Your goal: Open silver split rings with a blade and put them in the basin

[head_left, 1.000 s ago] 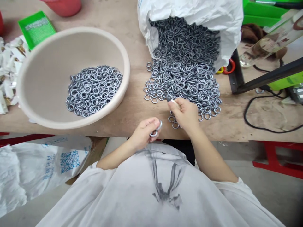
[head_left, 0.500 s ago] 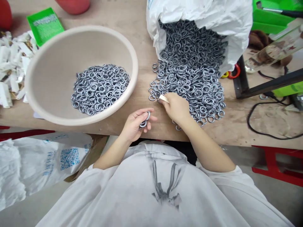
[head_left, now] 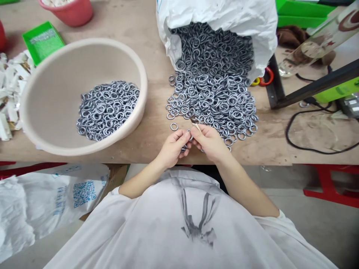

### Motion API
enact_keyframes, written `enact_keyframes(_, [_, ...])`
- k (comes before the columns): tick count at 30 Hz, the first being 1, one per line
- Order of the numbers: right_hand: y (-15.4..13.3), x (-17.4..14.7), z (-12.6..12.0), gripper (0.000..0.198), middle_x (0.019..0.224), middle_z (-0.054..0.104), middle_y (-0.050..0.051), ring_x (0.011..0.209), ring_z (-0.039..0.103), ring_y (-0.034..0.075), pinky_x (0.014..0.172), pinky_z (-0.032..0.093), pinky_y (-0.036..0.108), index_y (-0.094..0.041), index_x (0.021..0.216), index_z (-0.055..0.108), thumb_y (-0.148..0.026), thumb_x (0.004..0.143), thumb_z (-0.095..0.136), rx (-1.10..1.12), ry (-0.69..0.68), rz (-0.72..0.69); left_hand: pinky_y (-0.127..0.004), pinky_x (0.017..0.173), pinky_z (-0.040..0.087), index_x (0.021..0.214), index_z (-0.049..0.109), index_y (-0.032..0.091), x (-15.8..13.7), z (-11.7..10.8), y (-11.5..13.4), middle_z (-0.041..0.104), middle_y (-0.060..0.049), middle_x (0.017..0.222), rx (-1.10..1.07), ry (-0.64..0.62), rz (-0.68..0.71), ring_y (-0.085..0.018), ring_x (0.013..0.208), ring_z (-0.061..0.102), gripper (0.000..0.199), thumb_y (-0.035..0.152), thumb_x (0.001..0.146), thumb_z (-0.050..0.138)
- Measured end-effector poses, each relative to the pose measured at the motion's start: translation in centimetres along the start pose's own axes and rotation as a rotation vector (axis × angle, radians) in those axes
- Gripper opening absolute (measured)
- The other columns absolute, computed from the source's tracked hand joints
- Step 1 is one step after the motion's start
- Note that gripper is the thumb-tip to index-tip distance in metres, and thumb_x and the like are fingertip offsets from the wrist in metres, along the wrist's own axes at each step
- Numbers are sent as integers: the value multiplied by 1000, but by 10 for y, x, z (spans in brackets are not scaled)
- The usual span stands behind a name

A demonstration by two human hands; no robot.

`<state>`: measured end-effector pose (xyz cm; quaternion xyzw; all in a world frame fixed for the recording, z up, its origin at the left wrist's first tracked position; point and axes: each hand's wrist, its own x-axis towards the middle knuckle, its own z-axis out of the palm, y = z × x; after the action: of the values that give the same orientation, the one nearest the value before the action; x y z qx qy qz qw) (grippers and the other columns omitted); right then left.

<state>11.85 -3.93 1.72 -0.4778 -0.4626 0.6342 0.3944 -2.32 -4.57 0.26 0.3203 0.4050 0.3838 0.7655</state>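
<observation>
My left hand (head_left: 174, 148) is closed on grey rings (head_left: 183, 148), some of them in its curled fingers and one at the fingertips. Against it, my right hand (head_left: 211, 142) grips a small tool (head_left: 196, 127) with a pale, flat handle and a dark tip; its exact kind cannot be made out. The fingertips of both hands meet around a ring. Just beyond them, a big heap of grey rings (head_left: 213, 93) spills from a white sack (head_left: 218, 11). One loose ring (head_left: 174, 126) lies on the table near my left hand.
To the left stands a large beige basin (head_left: 56, 78) with many rings in it. Behind it are a green tray (head_left: 45, 41) and a red bowl (head_left: 75, 15). White pieces (head_left: 12, 86) lie at far left. A black metal frame (head_left: 314, 86) and a cable (head_left: 288, 134) are on the right.
My right hand has drawn back from the edge of the ring heap to my left hand, still with the small tool. My left hand has moved slightly right, and its fingers have closed more.
</observation>
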Motion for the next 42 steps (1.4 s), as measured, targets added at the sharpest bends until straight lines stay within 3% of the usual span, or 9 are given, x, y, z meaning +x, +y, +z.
enact_keyframes(5, [5,-10,1,46,68,64,-2,58,60,16,58,46,29,-24,88,57,-69,83,63,-161,41,-101,-15,32,23,81,52,19,-3,4,3,52,6,56,-42,61,-18,-5,37,43,47,59,73,75])
enact_keyframes(10, [9,-20,-3,47,72,63,3,66,55,17,62,35,30,-22,79,61,-66,92,52,-759,196,-439,-16,32,25,76,49,19,-6,5,11,49,7,53,-139,117,-34,-5,35,41,44,54,73,76])
enact_keyframes(17, [10,-21,3,55,66,60,4,63,51,16,60,29,31,-21,68,56,-66,96,41,-934,185,-513,-16,32,24,76,48,19,-10,5,13,48,7,53,-157,118,-60,-6,35,43,42,50,72,76])
enact_keyframes(19, [10,-17,-1,56,65,60,4,62,51,16,59,28,30,-21,68,57,-66,96,41,-935,216,-487,-16,32,23,74,48,19,-15,4,13,49,7,53,-145,87,-63,-6,35,44,42,49,72,76])
enact_keyframes(24, [10,1,-23,50,56,55,0,56,49,16,58,30,28,-22,73,62,-62,97,43,-875,400,-238,-17,34,24,66,48,16,-31,-2,11,52,3,55,-95,-94,-106,-5,36,45,44,51,79,72])
enact_keyframes(29, [4,22,-3,33,92,73,5,81,65,21,68,40,29,-22,103,70,-50,95,55,-998,214,-242,-17,36,31,74,55,15,-33,-26,17,53,5,60,-159,55,-26,-5,38,47,36,45,79,75])
enact_keyframes(33, [-1,46,27,32,117,71,10,95,68,27,73,44,32,-21,115,66,-42,92,64,-1283,80,-154,-18,37,36,94,63,15,-33,-42,23,56,5,62,-173,107,38,-6,39,50,29,36,78,75])
enact_keyframes(37, [0,58,38,37,120,69,15,93,69,30,70,44,34,-16,121,63,-40,94,61,-1467,77,-60,-19,36,37,102,62,18,-33,-50,24,57,6,60,-182,127,104,-9,38,50,29,28,75,69])
enact_keyframes(42, [3,57,22,20,104,72,14,85,67,26,67,40,32,-16,101,68,-27,97,52,-1328,220,-114,-20,35,35,77,55,18,-27,-50,20,56,4,61,-196,140,96,-8,38,49,28,42,76,68])
